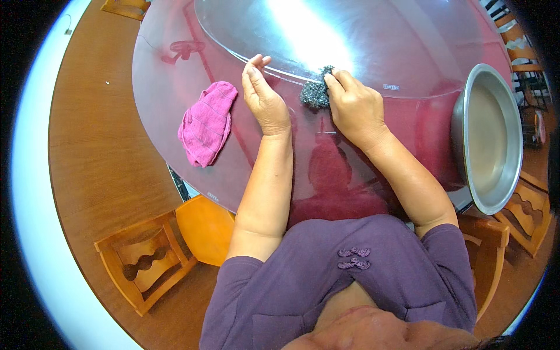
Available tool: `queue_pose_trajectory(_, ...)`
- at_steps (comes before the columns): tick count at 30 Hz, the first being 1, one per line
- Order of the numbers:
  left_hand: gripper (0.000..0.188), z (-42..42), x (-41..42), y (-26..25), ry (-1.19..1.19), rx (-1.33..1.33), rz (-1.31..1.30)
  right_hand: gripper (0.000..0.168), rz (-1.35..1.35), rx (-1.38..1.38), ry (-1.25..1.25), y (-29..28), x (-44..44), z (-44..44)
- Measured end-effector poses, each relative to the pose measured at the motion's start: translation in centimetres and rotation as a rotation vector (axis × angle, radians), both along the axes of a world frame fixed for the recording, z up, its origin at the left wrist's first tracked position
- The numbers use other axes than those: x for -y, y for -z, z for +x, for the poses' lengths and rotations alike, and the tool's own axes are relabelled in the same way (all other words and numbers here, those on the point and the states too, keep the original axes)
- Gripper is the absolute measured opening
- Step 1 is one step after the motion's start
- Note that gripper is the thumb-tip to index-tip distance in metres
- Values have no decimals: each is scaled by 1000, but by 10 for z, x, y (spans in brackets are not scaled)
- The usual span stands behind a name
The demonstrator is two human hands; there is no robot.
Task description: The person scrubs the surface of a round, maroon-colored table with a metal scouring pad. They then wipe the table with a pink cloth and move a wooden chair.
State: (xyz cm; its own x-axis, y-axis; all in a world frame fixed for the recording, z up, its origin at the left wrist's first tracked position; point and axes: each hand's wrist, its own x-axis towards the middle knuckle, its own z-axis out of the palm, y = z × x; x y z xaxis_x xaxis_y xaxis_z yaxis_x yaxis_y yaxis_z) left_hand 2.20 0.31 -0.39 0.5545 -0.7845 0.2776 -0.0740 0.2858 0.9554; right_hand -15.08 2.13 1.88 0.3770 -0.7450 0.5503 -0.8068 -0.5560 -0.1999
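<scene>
My right hand (355,101) grips a dark steel-wool scouring pad (315,95), which bunches out to the left of the fingers. The pad lies at the near rim of a round glass turntable (420,48) on a dark red round table (245,175). Left of the pad, my left hand (265,96) is raised on edge beside the turntable's rim, holding nothing, fingers partly curled. Whether its fingertips touch the glass is unclear. A folded pink cloth (208,124) rests on the table, farther left.
At the table's right side stands a metal basin (457,135) of cloudy water. Wooden chairs (140,262) are around the table, at lower left and right. A bright glare covers part of the turntable. Wood-look flooring (100,131) shows at the left.
</scene>
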Motion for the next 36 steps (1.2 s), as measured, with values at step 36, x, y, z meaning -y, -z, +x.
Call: queue_pose_trajectory(36, 48, -2, 3, 4, 20, -39, -1, 14, -31, -125, -66, 2, 16, 34)
